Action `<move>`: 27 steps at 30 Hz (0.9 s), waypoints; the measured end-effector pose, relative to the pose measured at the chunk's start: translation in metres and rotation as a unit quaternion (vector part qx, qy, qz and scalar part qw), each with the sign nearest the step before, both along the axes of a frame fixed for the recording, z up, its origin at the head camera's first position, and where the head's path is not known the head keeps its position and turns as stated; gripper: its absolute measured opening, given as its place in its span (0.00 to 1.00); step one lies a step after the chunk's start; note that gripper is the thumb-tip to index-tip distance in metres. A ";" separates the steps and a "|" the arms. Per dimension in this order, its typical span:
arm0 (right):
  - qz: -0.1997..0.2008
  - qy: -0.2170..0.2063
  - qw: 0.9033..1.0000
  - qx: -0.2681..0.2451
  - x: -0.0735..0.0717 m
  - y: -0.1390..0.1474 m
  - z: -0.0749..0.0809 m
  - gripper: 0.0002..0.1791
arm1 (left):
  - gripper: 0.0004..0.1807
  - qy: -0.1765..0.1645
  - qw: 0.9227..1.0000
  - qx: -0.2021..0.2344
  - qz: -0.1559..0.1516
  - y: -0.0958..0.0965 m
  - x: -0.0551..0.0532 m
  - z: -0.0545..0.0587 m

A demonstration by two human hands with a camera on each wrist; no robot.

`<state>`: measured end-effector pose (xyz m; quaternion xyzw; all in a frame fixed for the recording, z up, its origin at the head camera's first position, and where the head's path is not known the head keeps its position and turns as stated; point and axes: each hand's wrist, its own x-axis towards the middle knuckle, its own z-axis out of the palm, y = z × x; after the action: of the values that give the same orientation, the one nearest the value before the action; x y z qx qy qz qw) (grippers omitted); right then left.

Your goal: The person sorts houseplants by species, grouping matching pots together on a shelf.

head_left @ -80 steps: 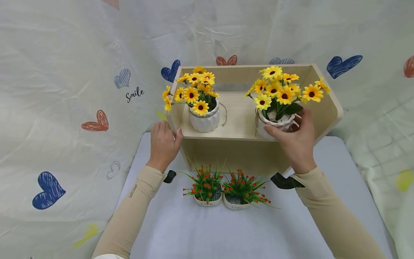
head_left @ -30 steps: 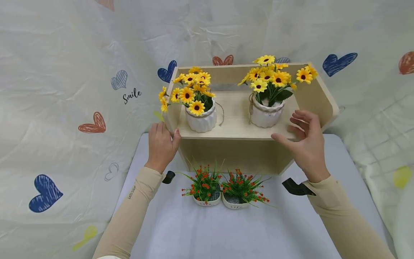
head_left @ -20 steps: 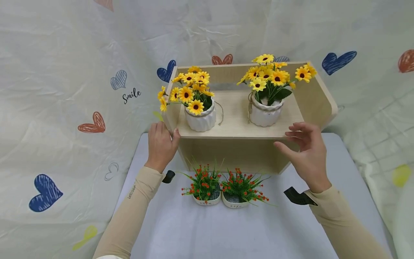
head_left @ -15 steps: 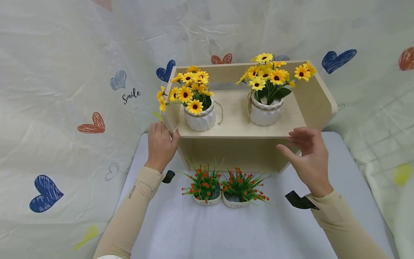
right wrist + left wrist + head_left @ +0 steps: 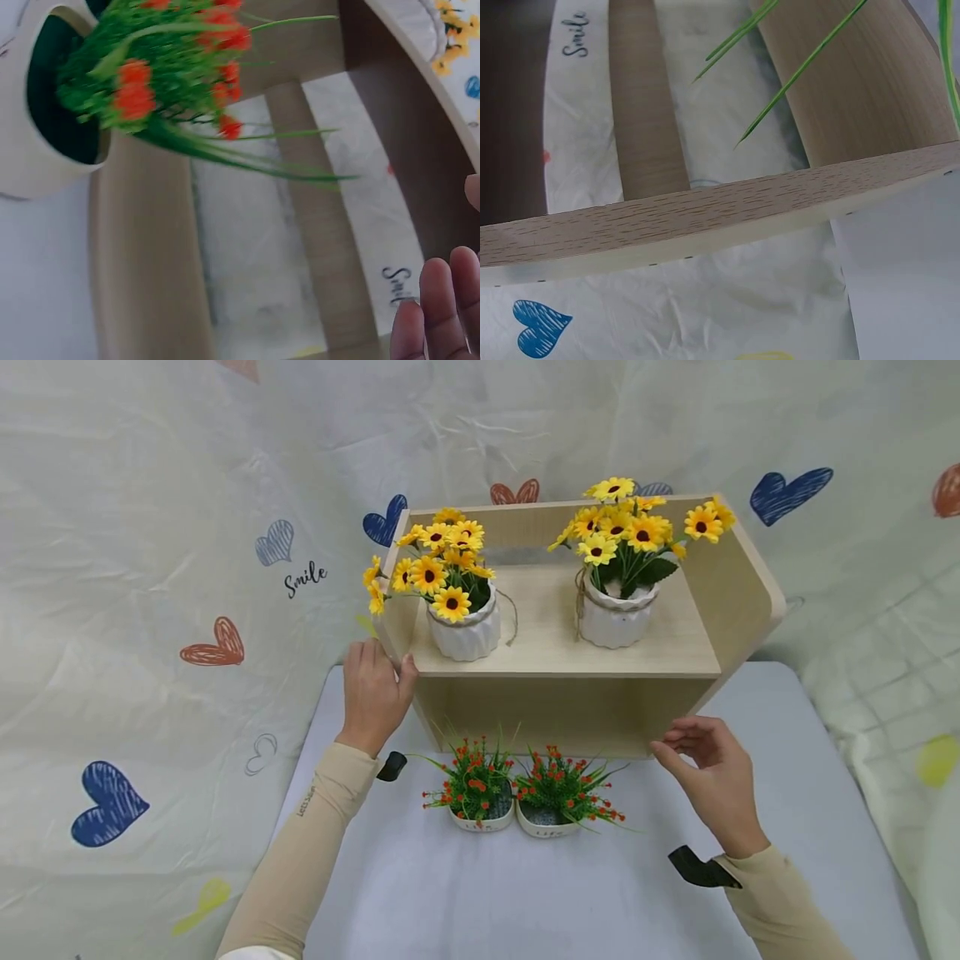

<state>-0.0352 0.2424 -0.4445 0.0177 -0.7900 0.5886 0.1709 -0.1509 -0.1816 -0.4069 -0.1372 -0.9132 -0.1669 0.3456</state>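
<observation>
Okay, red-flowered pot (image 5: 549, 831) is sitting just right of lower centre, likely light, stiff, slick; its wall is looking safer to grip than the leaves (image 5: 562, 793). Right hand (image 5: 716, 781), lower right, is hovering loosely curved, holding nothing; left hand (image 5: 373, 697), left of centre, is gripping the shelf (image 5: 738, 602).

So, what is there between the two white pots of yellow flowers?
The head view shows bare shelf board, apart from twine hanging at the left pot and at the right pot.

Left fingers (image 5: 365, 655) curl, right fingers (image 5: 703, 724) bend loosely.
</observation>
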 end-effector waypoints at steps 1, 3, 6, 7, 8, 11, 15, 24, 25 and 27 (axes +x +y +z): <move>-0.004 -0.009 1.000 0.006 0.002 0.002 -0.004 0.22 | 0.25 -0.002 1.000 0.000 0.000 0.000 0.000 0.000; -0.007 -0.026 1.000 0.015 0.007 0.005 -0.010 0.21 | 0.25 -0.003 1.000 0.003 0.000 0.000 -0.001 0.001; -0.011 -0.051 0.998 0.037 0.013 0.010 -0.019 0.20 | 0.26 -0.003 1.000 0.005 0.001 0.000 -0.002 0.001; -0.013 -0.059 0.997 0.043 0.016 0.012 -0.022 0.21 | 0.25 -0.002 1.000 0.006 0.000 0.000 -0.002 0.000; -0.013 -0.065 0.997 0.051 0.018 0.014 -0.025 0.21 | 0.25 -0.001 1.000 0.005 -0.001 0.000 -0.002 0.000; -0.011 -0.080 0.994 0.068 0.023 0.020 -0.034 0.21 | 0.25 0.006 1.000 0.005 -0.005 0.000 -0.004 -0.001; 0.006 -0.089 0.992 0.088 0.029 0.025 -0.048 0.22 | 0.24 0.008 1.000 0.006 -0.007 0.000 -0.004 -0.001; 0.062 -0.094 0.989 0.093 0.032 0.021 -0.075 0.22 | 0.23 -0.002 1.000 0.010 -0.006 0.000 -0.002 -0.001; 0.068 -0.094 0.989 0.094 0.032 0.020 -0.077 0.23 | 0.23 -0.003 1.000 0.011 -0.004 0.000 -0.002 -0.001; 0.080 -0.093 0.987 0.102 0.032 0.016 -0.083 0.23 | 0.23 -0.004 1.000 0.011 -0.003 0.001 -0.002 -0.002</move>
<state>-0.0029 0.2589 -0.5271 0.0432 -0.8544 0.5157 0.0463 -0.1524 -0.1808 -0.4085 -0.1353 -0.9123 -0.1789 0.3426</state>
